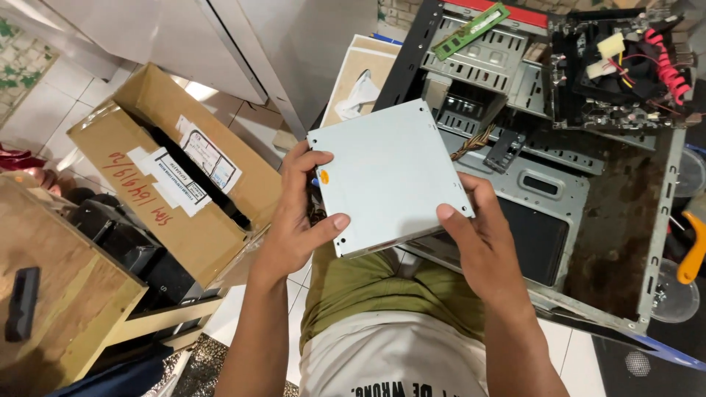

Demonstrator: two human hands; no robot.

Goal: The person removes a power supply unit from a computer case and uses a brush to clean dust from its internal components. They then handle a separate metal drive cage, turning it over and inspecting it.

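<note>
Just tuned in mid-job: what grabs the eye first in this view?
A flat grey metal box at centre frame, held at its lower corners by the left hand and the right hand. Behind it to the right lies an open computer case, with a green memory stick on top. An open cardboard box sits left.

You hold a smooth, matt grey metal box [388, 176]; beside it, a dusty bare-metal computer case [588, 242] and a rough brown cardboard box [184, 198].

- Left hand [298, 220] and right hand [482, 235] grip a grey metal box [390, 176].
- Open computer case [559, 184] lies just beyond.
- Cardboard box [176, 176] sits left.
</note>
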